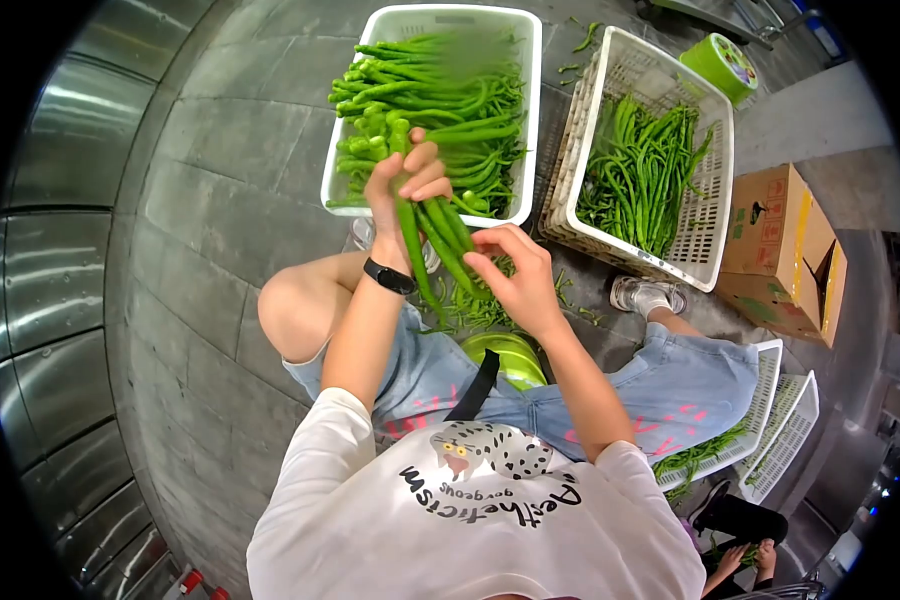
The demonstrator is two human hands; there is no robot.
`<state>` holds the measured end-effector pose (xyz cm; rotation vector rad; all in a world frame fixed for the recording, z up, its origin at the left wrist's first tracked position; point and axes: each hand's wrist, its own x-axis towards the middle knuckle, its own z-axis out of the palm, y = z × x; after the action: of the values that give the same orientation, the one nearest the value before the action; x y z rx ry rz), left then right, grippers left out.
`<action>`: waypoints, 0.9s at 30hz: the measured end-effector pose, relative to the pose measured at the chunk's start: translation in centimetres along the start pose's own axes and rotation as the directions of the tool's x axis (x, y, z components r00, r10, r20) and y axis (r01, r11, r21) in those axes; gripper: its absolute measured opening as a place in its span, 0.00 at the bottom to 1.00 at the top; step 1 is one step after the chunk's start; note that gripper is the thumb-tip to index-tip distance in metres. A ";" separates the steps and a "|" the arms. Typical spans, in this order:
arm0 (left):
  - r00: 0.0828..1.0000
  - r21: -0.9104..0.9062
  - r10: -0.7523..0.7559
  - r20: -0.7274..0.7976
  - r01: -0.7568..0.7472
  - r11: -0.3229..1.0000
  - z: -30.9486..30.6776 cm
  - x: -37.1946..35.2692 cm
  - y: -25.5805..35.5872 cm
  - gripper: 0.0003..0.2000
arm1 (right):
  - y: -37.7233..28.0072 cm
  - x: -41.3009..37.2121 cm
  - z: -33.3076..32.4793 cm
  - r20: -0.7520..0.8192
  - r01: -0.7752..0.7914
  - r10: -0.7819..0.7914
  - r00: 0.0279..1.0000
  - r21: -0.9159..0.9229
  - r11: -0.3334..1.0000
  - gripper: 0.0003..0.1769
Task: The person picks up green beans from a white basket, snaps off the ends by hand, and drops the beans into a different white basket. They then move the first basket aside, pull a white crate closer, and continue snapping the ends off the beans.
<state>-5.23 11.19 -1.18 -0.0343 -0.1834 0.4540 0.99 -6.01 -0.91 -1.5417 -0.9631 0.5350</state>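
My left hand (pixel 408 190), with a black band on its wrist, is wrapped round a bunch of long green peppers (pixel 436 240); their stem ends stick up above the fingers and their tips hang downward. At the lower right of the bunch, my right hand (pixel 520 275) has its thumb and fingers curled in on the pepper tips. Just beyond my left hand stands a white basket (pixel 532 120) with many more long green peppers (pixel 425 80) laid in rows. Small green scraps (pixel 470 308) lie on the floor beneath my hands.
Stacked white crates (pixel 715 230) holding thin green peppers (pixel 645 180) stand at right. Beyond are a green tub (pixel 720 68) and a cardboard box (pixel 780 250). More white baskets (pixel 778 440) lie lower right, near another person's hands (pixel 745 560). A green seat (pixel 505 358) is between my legs.
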 end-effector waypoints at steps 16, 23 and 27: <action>0.871 0.639 0.265 -0.414 0.071 0.766 0.3 -0.5 -5.2 0.13 | 2.3 -0.1 0.2 0.401 -0.502 0.314 0.861 0.566 0.654 0.37; 0.747 0.679 0.346 -0.568 0.188 0.709 0.6 0.4 -0.8 0.32 | 3.1 4.2 -4.0 0.412 -0.605 0.446 0.795 0.588 0.537 0.20; 0.739 0.712 0.501 -0.450 -0.041 0.701 4.2 0.9 0.7 0.28 | 3.7 13.3 -6.8 0.096 -0.387 0.384 0.918 0.429 0.817 0.21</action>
<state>-5.54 12.14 3.09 0.5099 0.6752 0.7887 14.70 0.93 -0.63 -1.3155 -0.4744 0.9765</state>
